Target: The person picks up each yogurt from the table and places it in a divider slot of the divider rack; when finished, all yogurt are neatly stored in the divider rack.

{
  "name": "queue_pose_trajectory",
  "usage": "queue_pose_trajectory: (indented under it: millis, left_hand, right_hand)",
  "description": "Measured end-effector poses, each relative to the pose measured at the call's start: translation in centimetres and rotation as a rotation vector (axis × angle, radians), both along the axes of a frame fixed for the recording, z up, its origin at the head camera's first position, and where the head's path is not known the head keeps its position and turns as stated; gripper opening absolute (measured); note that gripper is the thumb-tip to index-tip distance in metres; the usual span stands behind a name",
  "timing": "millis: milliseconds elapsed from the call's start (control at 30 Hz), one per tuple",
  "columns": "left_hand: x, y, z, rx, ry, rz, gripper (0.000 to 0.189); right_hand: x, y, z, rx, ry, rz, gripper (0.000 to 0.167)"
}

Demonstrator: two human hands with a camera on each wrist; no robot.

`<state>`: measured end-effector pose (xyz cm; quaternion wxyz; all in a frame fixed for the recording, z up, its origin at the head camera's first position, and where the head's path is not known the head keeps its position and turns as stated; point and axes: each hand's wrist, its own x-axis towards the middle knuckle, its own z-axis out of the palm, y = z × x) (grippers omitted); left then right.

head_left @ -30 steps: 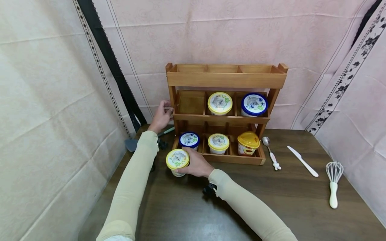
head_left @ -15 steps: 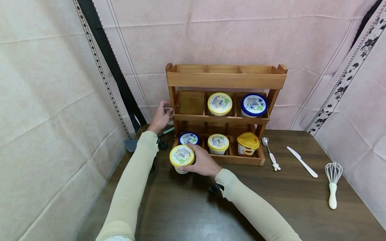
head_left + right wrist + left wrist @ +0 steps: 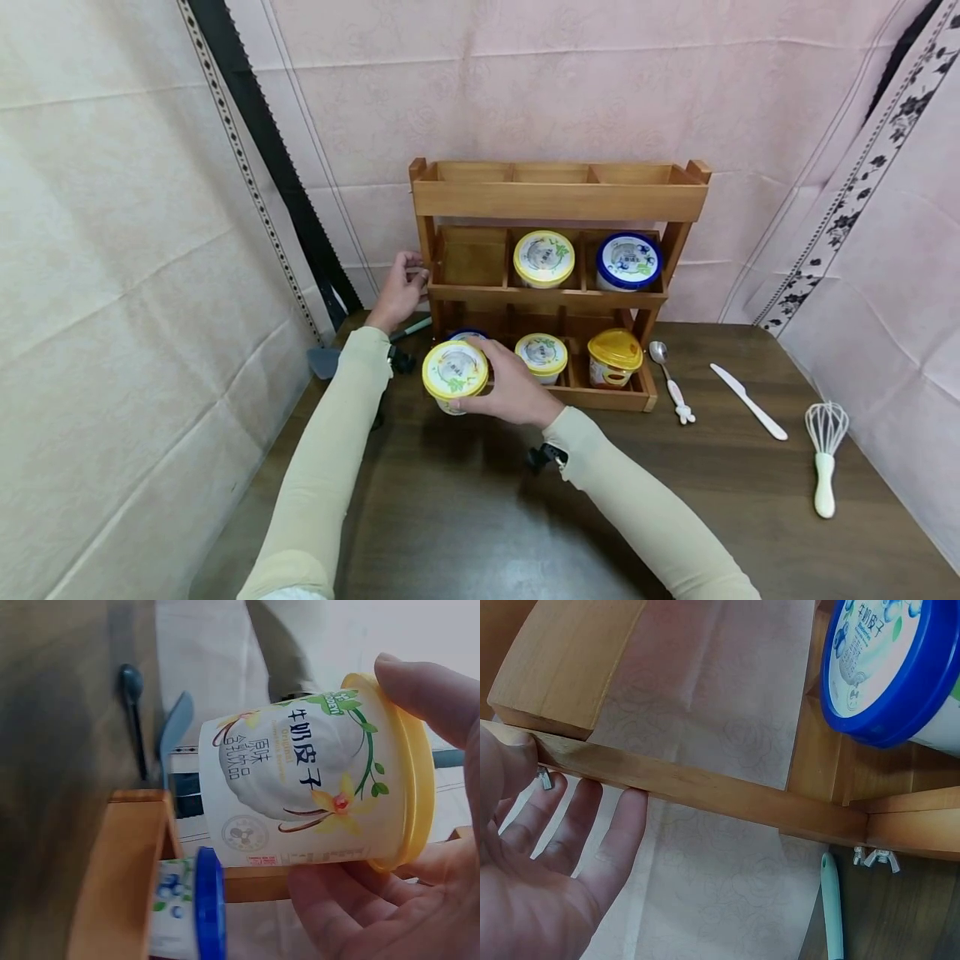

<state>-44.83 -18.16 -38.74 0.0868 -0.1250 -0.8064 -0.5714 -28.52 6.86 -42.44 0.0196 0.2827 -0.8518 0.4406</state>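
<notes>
My right hand (image 3: 517, 387) grips a white tub with a yellow lid (image 3: 454, 369), its fingers and thumb round the sides near the lid. In the right wrist view the tub (image 3: 300, 776) shows a printed vanilla flower, and it is off the table. It hides most of a blue-lidded tub (image 3: 180, 907) in the rack's bottom left compartment. My left hand (image 3: 403, 292) holds the left side of the wooden rack (image 3: 562, 200). Seen from the left wrist, thumb and fingertips pinch the rack's side post (image 3: 690, 784).
The middle shelf bears a yellow-lidded tub (image 3: 544, 258) and a blue-lidded one (image 3: 628, 261). Below sit another yellow-lidded tub (image 3: 542, 354) and a yellow-capped tub (image 3: 615, 357). A spoon (image 3: 671, 383), a knife (image 3: 748, 402) and a whisk (image 3: 826, 458) lie at right; a spatula (image 3: 324, 362) lies at left.
My right hand has carried the yellow-lidded tub up and slightly right, towards the rack, now covering more of the bottom blue-lidded tub. The left hand stays on the rack.
</notes>
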Motion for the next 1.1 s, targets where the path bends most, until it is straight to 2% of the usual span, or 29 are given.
queue_pose_trajectory:
  millis: [500,667,900,1100]
  left_hand:
    - [-0.3,-0.1,0.0,0.002,-0.003,0.004,0.032]
    - [-0.4,-0.1,-0.1,0.008,-0.001,0.003,0.033]
    - [-0.3,-0.1,-0.1,-0.058,0.051,0.037,0.033]
    - [-0.3,0.0,-0.1,-0.044,0.053,0.03,0.032]
  right_hand:
    - [-0.2,0.1,5.1,-0.042,0.105,-0.042,0.107]
    - [-0.4,0.1,6.2,-0.052,0.174,-0.069,0.106]
    - [-1.0,0.0,7.7,-0.102,0.247,-0.082,0.107]
    - [-2.0,0.0,8.3,-0.106,0.308,-0.106,0.107]
